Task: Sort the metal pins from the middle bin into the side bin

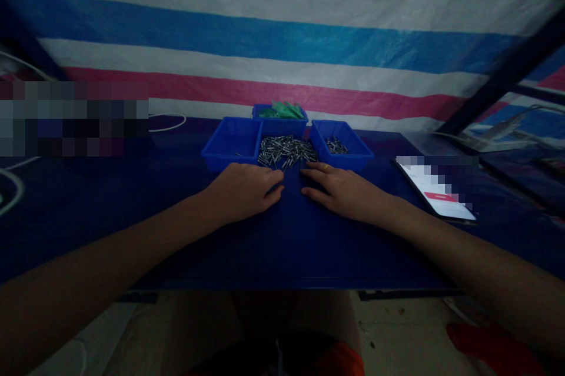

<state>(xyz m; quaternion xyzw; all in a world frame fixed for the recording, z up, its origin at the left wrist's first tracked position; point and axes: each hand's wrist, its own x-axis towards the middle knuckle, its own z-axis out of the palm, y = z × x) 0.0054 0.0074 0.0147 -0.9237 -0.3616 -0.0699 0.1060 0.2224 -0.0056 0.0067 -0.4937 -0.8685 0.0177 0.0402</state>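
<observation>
A pile of thin, shiny metal pieces, perhaps rivets or screws (pixel 289 149), lies on the blue table between two blue bins. My left hand (pixel 247 188) rests palm down at the near left edge of the pile, its thumb apart from the index finger. Opposite it, my right hand (pixel 339 188) lies with fingers spread, a ring on one finger, the fingertips by the pile's near right edge. Nothing shows in either hand. The left bin (pixel 232 158) holds perhaps one small piece. Inside the right bin (pixel 353 159) are several similar metal pieces (pixel 335 145).
Behind the pile stands a blue bin (pixel 280 125) with green packets (pixel 286 109). A phone with a lit screen (pixel 436 190) lies right of my right forearm. White cables (pixel 170 123) run at the left. A striped sheet (pixel 282 40) hangs behind the table (pixel 291 252).
</observation>
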